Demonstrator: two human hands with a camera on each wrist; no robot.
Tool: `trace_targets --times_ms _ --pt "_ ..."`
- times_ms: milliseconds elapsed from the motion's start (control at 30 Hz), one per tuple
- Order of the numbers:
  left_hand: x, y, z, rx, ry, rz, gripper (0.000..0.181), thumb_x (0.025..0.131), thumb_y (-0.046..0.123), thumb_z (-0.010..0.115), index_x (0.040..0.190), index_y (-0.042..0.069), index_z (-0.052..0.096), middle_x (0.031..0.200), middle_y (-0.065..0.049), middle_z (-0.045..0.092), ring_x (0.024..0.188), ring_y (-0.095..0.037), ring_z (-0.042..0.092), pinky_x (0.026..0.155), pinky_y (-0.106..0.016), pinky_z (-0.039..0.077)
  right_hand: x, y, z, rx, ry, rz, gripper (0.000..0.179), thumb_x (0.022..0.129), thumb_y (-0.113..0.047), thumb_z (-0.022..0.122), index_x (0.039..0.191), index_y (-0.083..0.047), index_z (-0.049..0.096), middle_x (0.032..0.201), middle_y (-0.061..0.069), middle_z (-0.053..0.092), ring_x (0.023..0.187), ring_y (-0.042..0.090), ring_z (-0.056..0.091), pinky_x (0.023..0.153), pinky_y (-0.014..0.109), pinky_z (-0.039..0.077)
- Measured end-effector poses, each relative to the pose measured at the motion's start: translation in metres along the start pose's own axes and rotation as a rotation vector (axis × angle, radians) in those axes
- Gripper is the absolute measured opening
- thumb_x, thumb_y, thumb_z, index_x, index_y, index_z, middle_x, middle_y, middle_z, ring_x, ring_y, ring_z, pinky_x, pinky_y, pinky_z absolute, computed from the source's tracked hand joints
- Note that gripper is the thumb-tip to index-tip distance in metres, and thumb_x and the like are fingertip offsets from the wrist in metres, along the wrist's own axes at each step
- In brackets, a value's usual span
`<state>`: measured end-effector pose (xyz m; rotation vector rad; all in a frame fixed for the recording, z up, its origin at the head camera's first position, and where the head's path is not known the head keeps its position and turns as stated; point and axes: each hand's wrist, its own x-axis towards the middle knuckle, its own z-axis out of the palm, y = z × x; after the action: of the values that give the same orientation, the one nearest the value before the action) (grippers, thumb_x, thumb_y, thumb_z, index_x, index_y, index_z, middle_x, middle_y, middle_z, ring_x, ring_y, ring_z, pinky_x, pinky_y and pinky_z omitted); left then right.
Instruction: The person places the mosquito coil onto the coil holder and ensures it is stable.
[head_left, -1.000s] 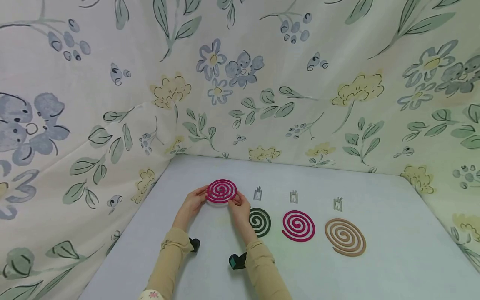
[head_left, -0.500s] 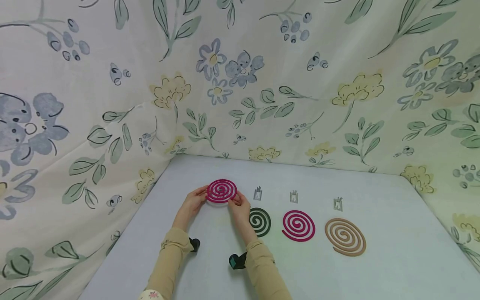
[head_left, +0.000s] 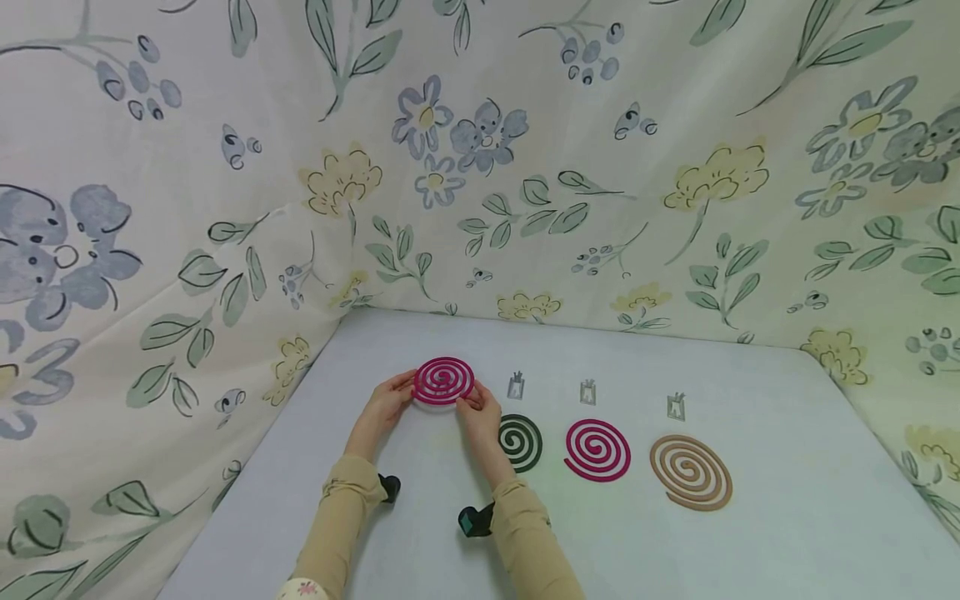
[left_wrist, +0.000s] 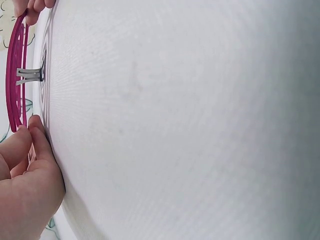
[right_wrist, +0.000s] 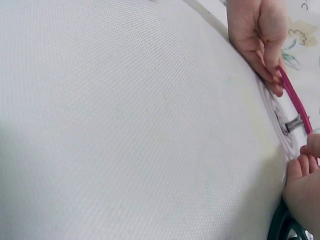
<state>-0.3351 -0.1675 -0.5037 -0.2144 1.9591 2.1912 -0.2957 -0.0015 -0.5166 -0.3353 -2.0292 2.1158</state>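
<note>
A pink spiral mosquito coil (head_left: 443,381) lies level, raised above the white tabletop at the left. On its left edge my left hand (head_left: 387,403) pinches the rim between thumb and fingers, clearly so in the left wrist view. The opposite edge is pinched by my right hand (head_left: 480,418), whose fingertips (right_wrist: 306,150) show at the rim. Under the coil's middle rises a small metal stand (left_wrist: 30,75), its upright prongs reaching the coil. Pale rings, apparently a reflection or shadow-like spiral, surround the stand's foot. The coil's far side hides most of the stand from the head view.
To the right lie a dark green coil (head_left: 521,443), partly behind my right wrist, another pink coil (head_left: 597,450) and a tan coil (head_left: 690,472). Behind them are three flat metal stands (head_left: 516,386). A flowered cloth (head_left: 585,250) hangs around the table (head_left: 795,467).
</note>
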Motion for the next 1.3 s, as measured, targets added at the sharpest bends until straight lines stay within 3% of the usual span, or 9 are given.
trace_targets --times_ms 400,600,767,867,933,1033,1100,1167,1300 --pt "0.004 -0.001 -0.002 0.030 0.004 -0.019 0.047 0.097 -0.006 0.040 0.143 -0.005 0.034 0.145 -0.028 0.036 0.111 -0.009 0.048 0.078 -0.007 0.044 0.000 0.001 0.000 0.003 -0.011 0.010 0.047 0.082 0.006 0.065 0.127 0.009 0.053 0.104 0.025 0.064 0.090 0.023 0.060 0.079 0.026 0.051" --pt "0.003 -0.001 -0.002 0.012 -0.003 0.002 0.047 0.097 -0.007 0.040 0.143 -0.006 0.033 0.147 -0.028 0.034 0.097 0.003 0.051 0.077 -0.006 0.044 0.000 0.000 0.000 -0.008 -0.011 0.009 0.046 0.083 0.005 0.065 0.127 0.008 0.053 0.104 0.023 0.063 0.089 0.021 0.059 0.078 0.023 0.051" --pt "0.004 -0.003 -0.002 0.015 -0.010 0.013 0.048 0.096 -0.007 0.040 0.143 -0.007 0.033 0.147 -0.027 0.035 0.111 -0.006 0.050 0.099 -0.018 0.042 0.000 0.000 -0.001 -0.012 -0.008 0.017 0.047 0.082 0.005 0.065 0.127 0.007 0.053 0.105 0.022 0.064 0.090 0.020 0.060 0.079 0.025 0.051" --pt "0.037 -0.034 -0.022 -0.077 -0.120 0.111 0.046 0.093 -0.003 0.052 0.138 0.001 0.046 0.137 -0.018 0.052 0.113 -0.009 0.052 0.102 -0.024 0.042 0.000 0.001 -0.001 -0.017 -0.010 0.013 0.047 0.082 0.005 0.065 0.128 0.008 0.053 0.104 0.023 0.064 0.090 0.020 0.060 0.080 0.026 0.052" --pt "0.040 -0.036 -0.022 -0.087 -0.132 0.116 0.046 0.093 -0.003 0.051 0.139 0.000 0.045 0.137 -0.019 0.051 0.119 -0.015 0.049 0.107 -0.029 0.039 0.001 0.002 -0.001 -0.018 -0.011 0.016 0.047 0.082 0.004 0.065 0.128 0.007 0.053 0.105 0.022 0.064 0.090 0.020 0.060 0.080 0.026 0.052" --pt "0.036 -0.032 -0.020 -0.076 -0.114 0.101 0.046 0.094 -0.004 0.049 0.139 0.000 0.044 0.139 -0.021 0.049 0.106 -0.004 0.054 0.092 -0.016 0.046 0.001 0.002 -0.001 -0.019 -0.010 0.021 0.047 0.083 0.004 0.065 0.128 0.007 0.054 0.105 0.022 0.064 0.090 0.020 0.060 0.080 0.026 0.052" --pt "0.007 -0.005 -0.003 0.001 -0.015 0.008 0.048 0.096 -0.009 0.037 0.144 -0.006 0.032 0.147 -0.028 0.034 0.105 -0.003 0.052 0.091 -0.013 0.044 0.000 0.001 -0.001 -0.020 -0.010 0.025 0.047 0.083 0.004 0.065 0.128 0.007 0.054 0.105 0.022 0.064 0.090 0.020 0.060 0.080 0.026 0.052" --pt "0.004 -0.003 -0.003 0.003 -0.013 0.004 0.048 0.096 -0.008 0.038 0.144 -0.006 0.032 0.146 -0.029 0.034 0.092 0.005 0.050 0.077 -0.006 0.044 0.000 0.000 -0.001 -0.020 -0.010 0.023 0.046 0.083 0.004 0.065 0.128 0.007 0.053 0.105 0.023 0.064 0.090 0.021 0.060 0.080 0.027 0.052" --pt "0.004 -0.003 -0.002 -0.001 -0.015 -0.001 0.048 0.096 -0.008 0.038 0.144 -0.006 0.032 0.146 -0.028 0.034 0.094 0.004 0.050 0.077 -0.006 0.044 -0.001 -0.002 -0.001 -0.019 -0.012 0.025 0.046 0.083 0.004 0.065 0.128 0.007 0.053 0.105 0.023 0.064 0.092 0.023 0.060 0.082 0.028 0.052"
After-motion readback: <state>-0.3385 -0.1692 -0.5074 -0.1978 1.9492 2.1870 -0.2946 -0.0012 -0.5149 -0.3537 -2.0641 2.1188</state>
